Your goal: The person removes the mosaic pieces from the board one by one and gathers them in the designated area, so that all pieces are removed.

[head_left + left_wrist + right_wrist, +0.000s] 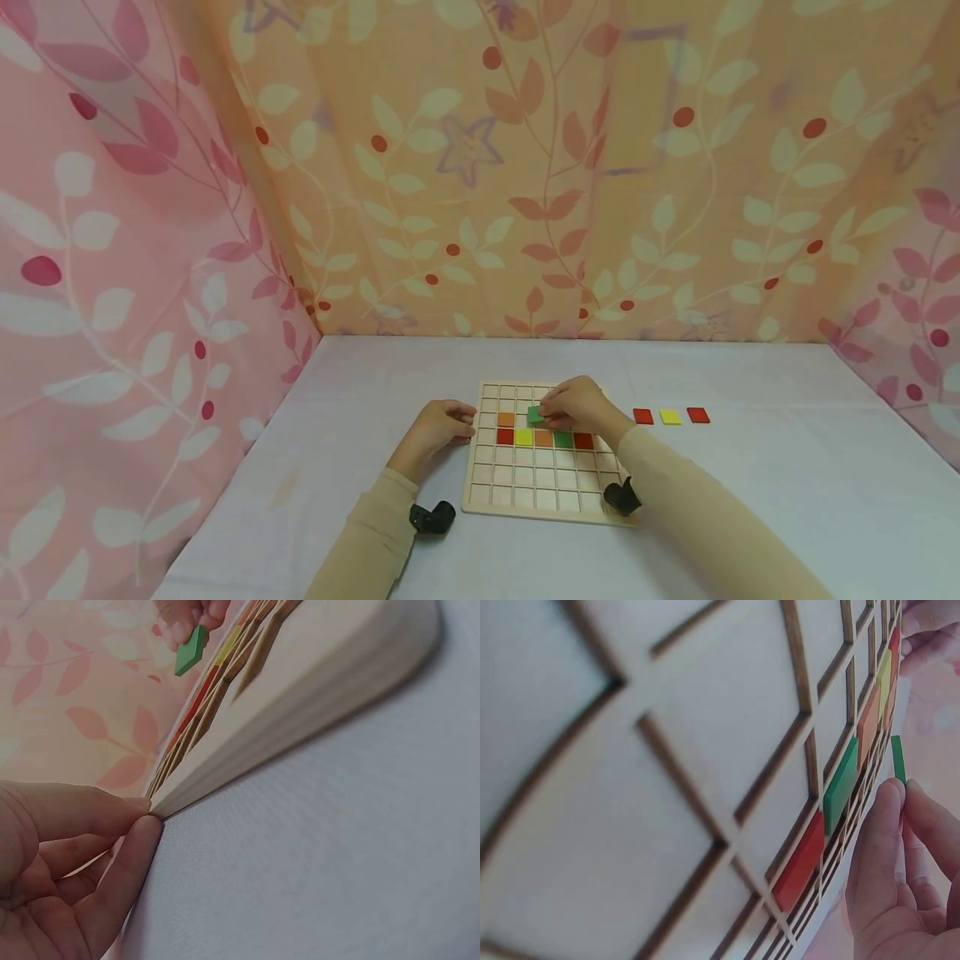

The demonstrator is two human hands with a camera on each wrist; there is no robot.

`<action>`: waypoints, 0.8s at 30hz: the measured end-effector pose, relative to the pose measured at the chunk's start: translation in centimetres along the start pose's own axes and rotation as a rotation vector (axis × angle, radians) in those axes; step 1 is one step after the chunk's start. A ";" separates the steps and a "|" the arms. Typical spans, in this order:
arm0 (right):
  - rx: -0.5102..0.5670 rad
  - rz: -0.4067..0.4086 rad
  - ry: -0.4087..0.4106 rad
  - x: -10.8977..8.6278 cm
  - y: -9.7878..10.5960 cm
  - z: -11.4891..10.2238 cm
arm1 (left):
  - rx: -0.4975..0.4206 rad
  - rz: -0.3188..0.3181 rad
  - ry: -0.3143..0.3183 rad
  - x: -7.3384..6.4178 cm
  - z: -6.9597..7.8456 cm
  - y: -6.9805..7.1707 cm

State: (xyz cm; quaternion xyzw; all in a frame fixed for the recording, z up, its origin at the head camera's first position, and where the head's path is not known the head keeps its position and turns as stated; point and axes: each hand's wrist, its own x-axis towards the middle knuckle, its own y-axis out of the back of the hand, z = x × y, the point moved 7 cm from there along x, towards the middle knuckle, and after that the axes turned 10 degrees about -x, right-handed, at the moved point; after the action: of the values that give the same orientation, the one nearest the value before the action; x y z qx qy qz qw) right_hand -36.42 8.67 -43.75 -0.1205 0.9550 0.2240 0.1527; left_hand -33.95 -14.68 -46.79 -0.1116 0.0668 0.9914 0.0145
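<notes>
A square wooden grid board lies on the table. Thumb and forefinger of my left hand pinch its left edge, as the left wrist view shows close up. Between thumb and fingertips, my right hand holds a green tile tilted over the board's upper middle. A row across the board reads red tile, yellow tile, orange tile, green tile, red tile. One more orange tile sits directly above the row's left end. My right hand and forearm cover the board's upper right.
Right of the board lie a loose red tile, a yellow tile and another red tile in a line. A white cloth covers the table. Patterned curtains stand behind and at both sides.
</notes>
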 end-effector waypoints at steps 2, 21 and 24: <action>-0.007 0.001 0.004 -0.2 0.3 0.1 | 0.001 0.000 0.002 0.0 0.0 0.0; -0.109 0.033 0.089 -1.6 5.1 0.5 | 0.002 0.002 -0.006 0.1 0.0 0.2; -0.084 0.035 0.084 -1.7 5.9 0.9 | -0.004 0.000 -0.001 0.0 0.0 0.1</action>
State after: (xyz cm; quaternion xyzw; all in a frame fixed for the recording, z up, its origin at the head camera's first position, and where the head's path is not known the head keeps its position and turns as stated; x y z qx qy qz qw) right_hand -36.36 14.49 -41.63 -0.1196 0.9522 0.2614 0.1032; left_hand -33.96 -14.75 -46.80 -0.1109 0.0649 0.9916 0.0146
